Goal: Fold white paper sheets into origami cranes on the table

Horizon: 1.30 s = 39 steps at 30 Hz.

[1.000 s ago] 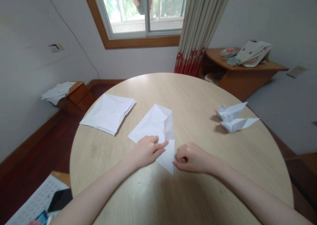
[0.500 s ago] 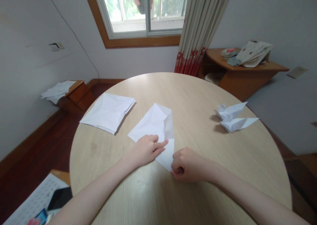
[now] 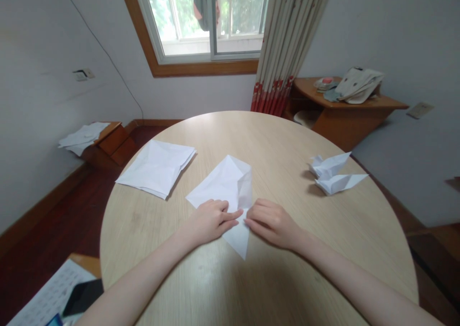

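A partly folded white sheet of paper [image 3: 224, 187] lies in the middle of the round wooden table [image 3: 287, 278]. My left hand [image 3: 210, 219] rests on its near left part, fingers curled and the index finger pressing down on the paper. My right hand [image 3: 271, 222] lies beside it on the sheet's right edge, fingers stretched forward and pressed flat on the fold. The fingertips of both hands almost meet. A pointed corner of the sheet sticks out toward me between the hands.
A stack of white sheets [image 3: 156, 167] lies at the table's left. Two folded paper shapes [image 3: 332, 175] sit at the right. A phone [image 3: 82, 297] and printed paper are at lower left. A low wooden shelf [image 3: 345, 108] with bags stands beyond the table.
My right hand moved up from the sheet's near corner to the fold beside my left hand, and its fingers went from curled to stretched flat. The left hand stayed put.
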Motion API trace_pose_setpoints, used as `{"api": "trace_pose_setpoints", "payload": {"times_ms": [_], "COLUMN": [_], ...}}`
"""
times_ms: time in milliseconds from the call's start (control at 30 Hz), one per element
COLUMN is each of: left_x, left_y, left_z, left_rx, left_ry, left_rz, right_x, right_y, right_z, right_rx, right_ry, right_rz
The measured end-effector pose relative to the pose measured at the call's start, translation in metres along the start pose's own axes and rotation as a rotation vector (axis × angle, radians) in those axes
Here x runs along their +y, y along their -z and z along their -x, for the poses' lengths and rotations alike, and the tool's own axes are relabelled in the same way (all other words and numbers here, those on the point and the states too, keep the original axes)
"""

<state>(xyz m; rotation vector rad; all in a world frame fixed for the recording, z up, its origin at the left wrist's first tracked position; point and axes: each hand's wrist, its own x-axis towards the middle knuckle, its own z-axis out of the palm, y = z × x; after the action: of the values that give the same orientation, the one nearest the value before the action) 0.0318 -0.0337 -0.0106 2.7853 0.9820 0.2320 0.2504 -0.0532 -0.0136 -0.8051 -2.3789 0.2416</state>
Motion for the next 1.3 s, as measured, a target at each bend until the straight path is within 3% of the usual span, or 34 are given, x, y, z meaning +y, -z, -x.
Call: {"api": "trace_pose_setpoints", "payload": {"times_ms": [133,333,533,767,900,1100,1300], "left_x": [0.001,0.005,0.004,0.005,0.007,0.009,0.01], "left_y": [0.002,-0.002,-0.009,-0.006,0.001,0.007,0.011], "left_z": [0.001,0.001,0.001,0.001,0.002,0.002,0.001], "left_rx": [-0.007,0.022,0.08,0.166,0.087,0.011,-0.038], "left_ry": [-0.031,-0.1,-0.161,-0.12,-0.045,-0.046,0.02], "left_rz": [-0.026,-0.035,0.059,0.231,0.237,0.18,0.167], "right_x": [0.002,-0.002,-0.002,-0.004,-0.006,0.001,0.016], "right_y": [0.0,-0.005,-0.008,-0.012,-0.011,-0.002,0.01], "right_z": [0.001,0.003,0.002,0.004,0.004,0.005,0.007], "right_rx": [0.105,-0.043,-0.032,-0.012,0.044,0.131,0.008], "right_ry": [0.045,0.086,0.077,0.078,0.023,-0.059,-0.033], "right_rz": [0.115,0.443,0.612,0.61,0.541,0.473,0.388]}}
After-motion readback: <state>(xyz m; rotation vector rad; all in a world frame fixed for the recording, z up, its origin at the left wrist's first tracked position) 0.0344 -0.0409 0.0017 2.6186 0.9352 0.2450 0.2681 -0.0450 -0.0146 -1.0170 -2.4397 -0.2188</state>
